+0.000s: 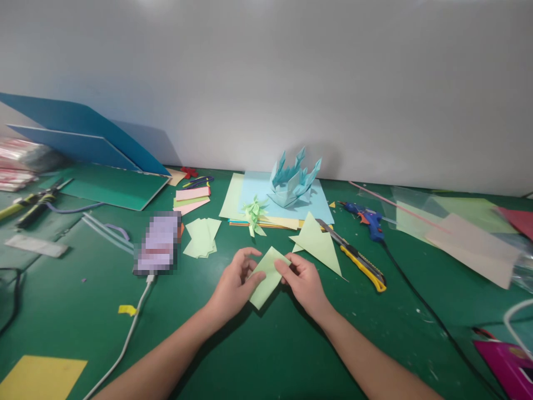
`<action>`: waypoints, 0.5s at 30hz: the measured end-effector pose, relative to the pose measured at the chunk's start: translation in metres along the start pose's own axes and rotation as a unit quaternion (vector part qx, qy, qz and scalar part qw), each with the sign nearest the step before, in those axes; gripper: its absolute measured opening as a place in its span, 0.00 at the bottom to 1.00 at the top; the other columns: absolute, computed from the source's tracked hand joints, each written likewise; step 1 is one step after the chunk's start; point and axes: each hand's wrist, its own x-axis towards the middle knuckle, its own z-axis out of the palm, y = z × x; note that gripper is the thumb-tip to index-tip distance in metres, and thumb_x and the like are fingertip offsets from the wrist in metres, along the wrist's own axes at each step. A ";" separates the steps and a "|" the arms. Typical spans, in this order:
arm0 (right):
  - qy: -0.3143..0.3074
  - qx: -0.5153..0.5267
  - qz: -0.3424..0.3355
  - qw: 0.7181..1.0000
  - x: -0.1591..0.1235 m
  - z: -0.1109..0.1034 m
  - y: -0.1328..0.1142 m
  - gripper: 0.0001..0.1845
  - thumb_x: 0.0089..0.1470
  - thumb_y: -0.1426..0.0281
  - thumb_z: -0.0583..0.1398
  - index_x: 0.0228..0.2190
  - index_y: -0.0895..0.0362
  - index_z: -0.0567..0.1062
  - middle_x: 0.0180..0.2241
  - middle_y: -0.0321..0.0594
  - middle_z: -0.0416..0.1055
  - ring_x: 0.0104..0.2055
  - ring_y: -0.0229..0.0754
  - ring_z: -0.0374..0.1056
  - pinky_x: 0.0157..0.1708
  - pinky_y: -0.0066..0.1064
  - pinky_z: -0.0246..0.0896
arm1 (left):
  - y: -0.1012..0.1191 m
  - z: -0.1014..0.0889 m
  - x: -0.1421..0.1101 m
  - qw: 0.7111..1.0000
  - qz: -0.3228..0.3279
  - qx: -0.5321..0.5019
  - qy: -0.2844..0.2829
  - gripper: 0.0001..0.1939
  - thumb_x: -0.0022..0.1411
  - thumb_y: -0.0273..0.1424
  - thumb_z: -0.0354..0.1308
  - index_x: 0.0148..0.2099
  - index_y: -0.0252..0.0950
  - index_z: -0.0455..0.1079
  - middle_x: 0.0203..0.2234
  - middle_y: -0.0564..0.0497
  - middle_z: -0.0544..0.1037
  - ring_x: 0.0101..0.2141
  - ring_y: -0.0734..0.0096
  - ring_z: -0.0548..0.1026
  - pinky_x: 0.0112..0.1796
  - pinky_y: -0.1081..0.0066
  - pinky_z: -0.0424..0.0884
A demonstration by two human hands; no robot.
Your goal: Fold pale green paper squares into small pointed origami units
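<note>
A small rectangle of light green paper (266, 286) is held tilted between my two hands, low over the green table. My left hand (238, 280) grips its left edge, thumb on top and fingers behind. On the upper right side, my right hand (303, 280) pinches the same paper between thumb and fingers. Just beyond lie pale green paper triangles (318, 244) and a stack of small green paper pieces (202, 237). Farther back, a folded green paper figure (255, 213) and a light blue origami crown shape (291, 186) rest by paper sheets (231, 197).
To the right are a yellow utility knife (362, 266), a blue glue gun (366, 216) with a black cord, and plastic-wrapped sheets (474, 239). Leftward lie a blurred phone (159, 243) on a white cable (135, 328), pliers (39, 205) and a blue board (83, 144).
</note>
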 end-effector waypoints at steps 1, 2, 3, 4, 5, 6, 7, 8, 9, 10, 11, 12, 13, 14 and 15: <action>0.003 -0.005 0.000 1.000 0.000 0.000 0.000 0.21 0.46 0.52 0.58 0.18 0.55 0.63 0.13 0.29 0.58 0.17 0.34 0.55 0.19 0.25 0.51 | 0.000 0.000 0.000 1.000 0.013 0.008 -0.004 0.11 0.57 0.29 0.53 0.44 0.37 0.66 0.21 0.58 0.65 0.20 0.77 0.63 0.22 0.76 0.60; 0.007 -0.009 0.000 1.000 0.000 0.000 0.000 0.21 0.46 0.52 0.58 0.18 0.56 0.64 0.13 0.29 0.58 0.17 0.34 0.55 0.20 0.25 0.51 | 0.001 0.000 0.000 0.999 0.034 0.021 -0.015 0.08 0.58 0.29 0.52 0.41 0.37 0.68 0.22 0.57 0.67 0.22 0.77 0.65 0.24 0.76 0.62; 0.011 -0.010 0.000 1.000 0.000 0.000 0.000 0.20 0.46 0.53 0.58 0.19 0.56 0.65 0.13 0.29 0.58 0.17 0.34 0.55 0.20 0.25 0.51 | 0.001 0.000 0.000 0.997 0.056 0.036 -0.029 0.07 0.58 0.28 0.52 0.38 0.37 0.70 0.24 0.55 0.69 0.24 0.76 0.67 0.27 0.75 0.64; 0.013 -0.010 0.001 1.000 0.000 0.000 0.000 0.19 0.46 0.53 0.59 0.19 0.56 0.66 0.13 0.29 0.59 0.18 0.34 0.55 0.20 0.25 0.52 | 0.002 -0.001 0.000 0.995 0.075 0.049 -0.043 0.08 0.59 0.28 0.51 0.35 0.37 0.71 0.27 0.53 0.71 0.27 0.74 0.69 0.29 0.74 0.65; 0.014 -0.007 0.002 1.000 0.000 0.000 0.000 0.19 0.46 0.53 0.59 0.20 0.56 0.66 0.13 0.29 0.59 0.18 0.34 0.56 0.20 0.25 0.52 | 0.002 -0.001 0.000 0.993 0.090 0.058 -0.053 0.09 0.59 0.27 0.50 0.34 0.38 0.72 0.29 0.52 0.73 0.29 0.73 0.71 0.32 0.73 0.66; 0.011 -0.001 0.003 1.000 0.000 -0.001 0.001 0.19 0.46 0.53 0.59 0.20 0.56 0.66 0.13 0.29 0.59 0.18 0.34 0.56 0.21 0.25 0.52 | 0.002 -0.001 0.000 0.992 0.098 0.064 -0.056 0.11 0.60 0.27 0.49 0.35 0.38 0.73 0.30 0.51 0.73 0.30 0.72 0.72 0.33 0.72 0.67; 0.003 0.006 0.003 1.000 0.000 -0.001 0.001 0.19 0.46 0.53 0.60 0.19 0.56 0.66 0.13 0.29 0.60 0.18 0.34 0.56 0.21 0.25 0.53 | 0.002 0.000 0.000 0.991 0.101 0.068 -0.048 0.11 0.60 0.27 0.49 0.36 0.38 0.74 0.31 0.50 0.74 0.31 0.72 0.72 0.33 0.72 0.68; -0.009 0.013 0.004 1.000 0.001 -0.001 0.002 0.20 0.46 0.53 0.60 0.19 0.56 0.65 0.14 0.30 0.60 0.18 0.34 0.57 0.21 0.25 0.53 | 0.002 0.000 0.000 0.992 0.100 0.072 -0.032 0.12 0.60 0.28 0.49 0.37 0.38 0.74 0.31 0.49 0.74 0.31 0.71 0.72 0.33 0.72 0.68; -0.025 0.018 0.004 1.000 0.001 -0.001 0.002 0.21 0.45 0.52 0.60 0.18 0.56 0.64 0.14 0.30 0.61 0.18 0.34 0.57 0.21 0.25 0.53 | 0.002 0.000 0.000 0.992 0.099 0.076 -0.015 0.12 0.61 0.28 0.48 0.37 0.38 0.74 0.30 0.49 0.74 0.32 0.70 0.72 0.33 0.72 0.69; -0.042 0.019 0.002 0.999 0.002 -0.001 0.002 0.21 0.45 0.52 0.60 0.18 0.56 0.64 0.14 0.31 0.62 0.18 0.34 0.57 0.21 0.25 0.53 | 0.001 0.000 0.000 0.992 0.097 0.080 0.001 0.12 0.61 0.29 0.48 0.37 0.37 0.74 0.30 0.49 0.74 0.33 0.70 0.73 0.34 0.71 0.69; -0.059 0.018 0.000 0.998 0.002 -0.001 0.003 0.22 0.45 0.51 0.60 0.17 0.56 0.63 0.15 0.31 0.63 0.18 0.34 0.57 0.21 0.25 0.53 | 0.001 0.000 0.000 0.992 0.097 0.082 0.012 0.12 0.61 0.29 0.48 0.37 0.37 0.74 0.31 0.48 0.74 0.34 0.69 0.73 0.35 0.71 0.69; -0.073 0.013 -0.001 0.997 0.002 -0.001 0.003 0.22 0.45 0.51 0.60 0.18 0.56 0.64 0.15 0.32 0.63 0.18 0.34 0.57 0.21 0.26 0.53 | 0.000 0.000 0.000 0.992 0.097 0.083 0.019 0.12 0.61 0.29 0.48 0.37 0.37 0.74 0.31 0.48 0.74 0.36 0.68 0.73 0.36 0.70 0.70; -0.083 0.008 -0.003 0.997 0.002 -0.001 0.004 0.22 0.45 0.51 0.59 0.18 0.56 0.64 0.15 0.32 0.63 0.18 0.34 0.57 0.21 0.26 0.52 | 0.000 0.000 0.000 0.991 0.098 0.084 0.021 0.12 0.61 0.28 0.48 0.36 0.37 0.74 0.32 0.48 0.75 0.37 0.68 0.73 0.38 0.69 0.70; -0.086 0.003 -0.004 0.996 0.002 -0.001 0.004 0.22 0.46 0.51 0.59 0.18 0.56 0.64 0.15 0.32 0.63 0.18 0.34 0.57 0.20 0.26 0.52 | 0.000 -0.001 0.000 0.991 0.098 0.085 0.021 0.12 0.61 0.28 0.47 0.36 0.37 0.74 0.32 0.48 0.75 0.38 0.67 0.72 0.40 0.68 0.69; -0.085 -0.001 -0.006 0.996 0.002 -0.001 0.004 0.22 0.46 0.51 0.58 0.18 0.56 0.64 0.15 0.32 0.63 0.18 0.34 0.56 0.20 0.26 0.52 | 0.000 -0.001 0.000 0.991 0.098 0.084 0.019 0.13 0.61 0.28 0.47 0.37 0.37 0.74 0.32 0.48 0.75 0.39 0.67 0.72 0.41 0.67 0.69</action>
